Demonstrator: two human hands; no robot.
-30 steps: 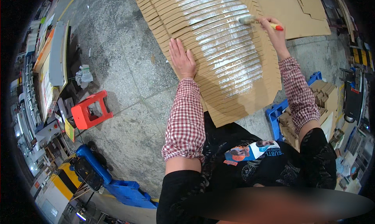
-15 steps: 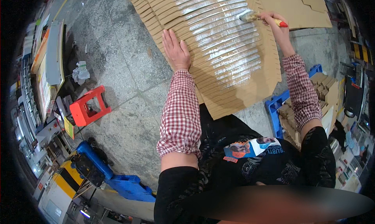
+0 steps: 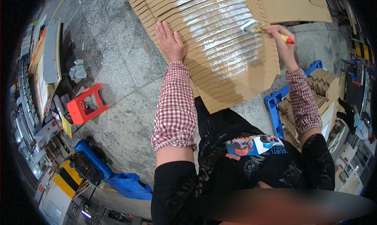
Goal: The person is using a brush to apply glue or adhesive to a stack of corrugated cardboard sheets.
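Note:
Before me lie overlapping brown cardboard sheets [image 3: 251,87], their edges fanned out in narrow steps. White glue-like coating [image 3: 224,36] is streaked across the middle of those steps. My left hand [image 3: 171,43] rests flat on the left side of the stack, fingers stretched out. In my right hand [image 3: 282,38] is a paintbrush [image 3: 288,40] with a pale, red-tipped handle, gripped near its ferrule. White-coated bristles touch the cardboard at the right part of the coated strip. Checked red-and-white sleeves cover both my forearms.
Larger flat cardboard [image 3: 292,7] lies beyond on the right. A blue pallet [image 3: 275,107] with stacked cardboard pieces stands at my right. To the left are a red stool [image 3: 87,103] and a blue pallet jack [image 3: 94,160]. A person [image 3: 361,127] is at the far right edge.
The brush in my right hand has moved slightly down the coated strip, toward me. My left hand stays flat on the cardboard. The whole view has shifted a little.

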